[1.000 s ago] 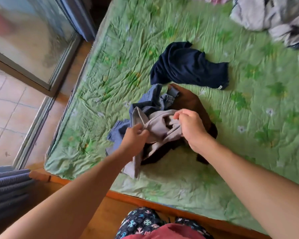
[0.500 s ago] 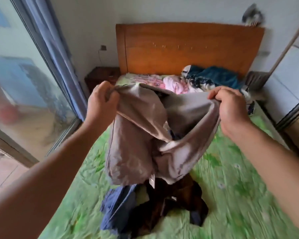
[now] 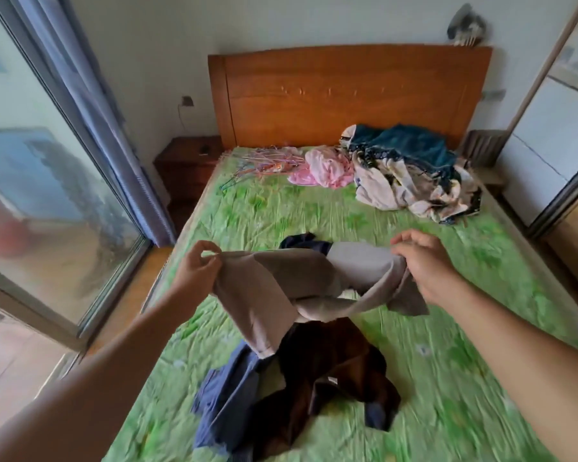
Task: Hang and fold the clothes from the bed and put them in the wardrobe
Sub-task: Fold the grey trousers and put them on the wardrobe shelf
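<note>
I hold a grey-brown garment (image 3: 274, 291) stretched in the air above the green bed (image 3: 447, 361). My left hand (image 3: 196, 270) pinches its left top corner and my right hand (image 3: 424, 261) grips its right top edge. The cloth sags and twists between them. Under it on the bed lie a dark brown garment (image 3: 331, 371) and a blue one (image 3: 224, 395) in a heap. A dark navy piece (image 3: 301, 243) shows just behind the held cloth.
Near the wooden headboard (image 3: 347, 95) lie thin hangers (image 3: 264, 163), a pink garment (image 3: 324, 168) and a pile of patterned clothes (image 3: 411, 171). A glass door and blue curtain (image 3: 94, 128) stand left. A wardrobe with sliding doors (image 3: 561, 135) is at right. A nightstand (image 3: 187, 161) sits beside the bed.
Both hands lifted the grey-brown garment off the heap, raised it high and spread it. They have now lowered it and moved further apart. My view swung up from the bed to the headboard.
</note>
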Available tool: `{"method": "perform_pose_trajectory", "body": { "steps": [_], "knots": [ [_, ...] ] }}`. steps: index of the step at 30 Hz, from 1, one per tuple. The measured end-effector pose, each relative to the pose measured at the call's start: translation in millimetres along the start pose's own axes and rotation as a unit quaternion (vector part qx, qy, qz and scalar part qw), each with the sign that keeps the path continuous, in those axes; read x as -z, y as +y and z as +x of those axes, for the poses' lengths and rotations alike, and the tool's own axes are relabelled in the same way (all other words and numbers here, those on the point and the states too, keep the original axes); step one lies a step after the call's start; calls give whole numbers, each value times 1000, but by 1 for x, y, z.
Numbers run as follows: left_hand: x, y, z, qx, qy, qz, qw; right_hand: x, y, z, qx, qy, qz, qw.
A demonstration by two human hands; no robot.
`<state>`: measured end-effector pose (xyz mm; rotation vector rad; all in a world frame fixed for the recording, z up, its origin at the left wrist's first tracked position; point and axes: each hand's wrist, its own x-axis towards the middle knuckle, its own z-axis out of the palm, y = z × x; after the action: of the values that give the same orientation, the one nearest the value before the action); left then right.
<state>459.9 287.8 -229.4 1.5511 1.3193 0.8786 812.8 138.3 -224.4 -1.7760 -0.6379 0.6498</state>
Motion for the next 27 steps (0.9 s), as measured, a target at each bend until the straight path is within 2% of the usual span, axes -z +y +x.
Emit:
{"method": "perform_pose_trajectory", "body": {
  "steps": [4,7,10,12,14,16,18,20,23,25,27],
  "knots": [
    [-19,-41,-22,80,-8,25,996,-18,54,-11,-71,-5,-39,997],
    [-32,-37,-31,93,-14,10,995,-31,60,-20,-57,-45,-60,996],
    [-51,-7,-36,72,-44,-43,995,-55,46,-36,4,-175,-122,977],
    [-65,21,-41,35,-90,-80,992,-72,34,-51,43,-301,-193,933],
    [-75,47,-41,-14,-122,-101,987,-89,23,-61,88,-369,-243,893],
    [-78,63,-39,-48,-134,-104,984,-101,11,-65,148,-346,-265,888],
    [-76,68,-36,-63,-131,-114,983,-100,1,-58,185,-282,-291,895],
    [-70,67,-35,-47,-125,-142,981,-92,-4,-47,213,-238,-306,897],
    [-58,52,-35,-15,-121,-168,978,-80,-21,-42,216,-212,-258,918],
    [-49,27,-37,-9,-115,-103,988,-77,-38,-42,206,-180,-222,936],
    [-42,-6,-40,-8,-114,14,993,-73,-62,-44,217,-151,-180,947]
  ]
}}
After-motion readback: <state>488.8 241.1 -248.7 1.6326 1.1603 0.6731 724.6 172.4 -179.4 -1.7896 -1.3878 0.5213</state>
